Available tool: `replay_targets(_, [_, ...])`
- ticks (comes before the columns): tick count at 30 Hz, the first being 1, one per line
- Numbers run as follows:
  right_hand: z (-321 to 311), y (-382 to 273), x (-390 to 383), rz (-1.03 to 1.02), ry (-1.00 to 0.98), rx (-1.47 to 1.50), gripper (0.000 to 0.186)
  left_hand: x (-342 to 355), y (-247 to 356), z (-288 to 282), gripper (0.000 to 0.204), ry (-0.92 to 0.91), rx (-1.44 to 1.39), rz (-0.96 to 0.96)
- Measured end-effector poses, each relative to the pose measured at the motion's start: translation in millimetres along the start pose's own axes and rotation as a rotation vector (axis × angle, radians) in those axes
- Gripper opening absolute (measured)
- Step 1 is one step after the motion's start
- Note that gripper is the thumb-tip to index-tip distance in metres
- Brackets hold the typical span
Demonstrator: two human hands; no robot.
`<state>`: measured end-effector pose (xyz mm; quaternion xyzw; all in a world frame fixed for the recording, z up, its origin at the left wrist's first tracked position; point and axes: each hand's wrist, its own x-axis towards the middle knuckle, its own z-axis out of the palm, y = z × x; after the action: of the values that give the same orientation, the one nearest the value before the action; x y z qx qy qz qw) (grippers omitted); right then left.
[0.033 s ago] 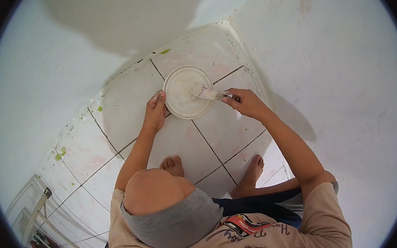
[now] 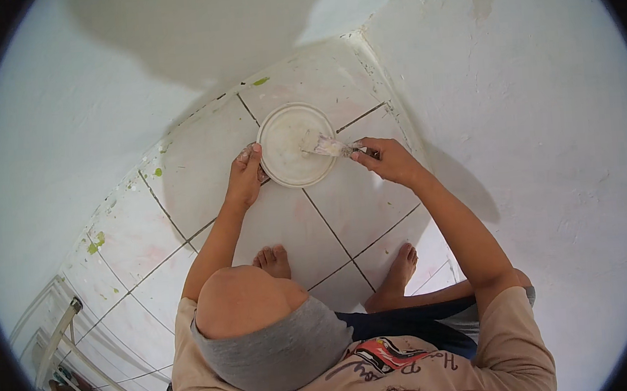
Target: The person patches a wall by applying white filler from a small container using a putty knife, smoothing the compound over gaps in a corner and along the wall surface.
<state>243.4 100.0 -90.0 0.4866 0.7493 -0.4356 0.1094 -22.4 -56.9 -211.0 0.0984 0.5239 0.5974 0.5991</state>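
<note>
A round, off-white plastic lid (image 2: 281, 143) with a raised rim is held over the tiled floor in front of me. My left hand (image 2: 245, 175) grips its left edge, thumb on top and the other fingers curled beneath. White smears show on those fingers. My right hand (image 2: 390, 162) is closed around the handle of a putty knife (image 2: 332, 148) coated in whitish paste. The blade points left and its tip rests on or just over the middle of the lid, where a small greyish patch of paste lies. Most of the handle is hidden by the fingers.
White walls meet in a corner (image 2: 360, 32) beyond the lid. The pale floor tiles (image 2: 203, 178) carry green flakes and paint marks along the wall. A metal-framed stepladder or stand (image 2: 54, 337) is at the lower left. My bare feet (image 2: 273, 260) are on the floor.
</note>
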Motion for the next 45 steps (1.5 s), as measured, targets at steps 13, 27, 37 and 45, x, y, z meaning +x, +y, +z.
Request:
replay_targets(13, [-10.9,10.5,19.9,-0.081,-0.076,0.099,0.033,2.4,0.0,1.2,0.027,0.023,0.000,-0.042])
replay_targets(27, [11.0,25.3,18.5,-0.289,0.062,-0.025,0.035,-6.0,7.5,13.4,0.035,0.015,0.089,-0.044])
replay_targets(37, [-7.2,-27.9,-12.4,-0.109,0.168,0.556,0.034,-5.3,8.2,17.1,0.027,0.086,0.043,-0.008])
replay_targets(45, [-65.2,-43.4,-24.7,-0.265,0.516,0.745,0.028,-1.7,1.1,7.8,0.028,0.058,0.020,0.015])
